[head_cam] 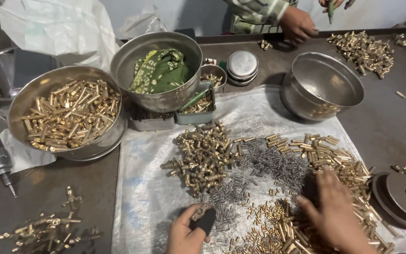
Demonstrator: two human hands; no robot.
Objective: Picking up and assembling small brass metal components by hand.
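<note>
A dark worktable (62, 188) with a crinkled white plastic sheet (146, 188) spread to catch small parts. Your left hand (186, 235) is closed around a small brass fitting with a black block (202, 217), held up clear. Your right hand (337, 211) lies open, fingers spread, on the brass tubes (325, 155) just beside the steel springs (269, 162).

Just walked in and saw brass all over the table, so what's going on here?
A person is working at a table strewn with small brass parts. The left hand holds a small brass fitting against a dark piece. The right hand is spread over a heap of brass pins. Small steel springs lie between the heaps on a plastic sheet. Across the table, another person's hand rests near more brass pieces.
</note>
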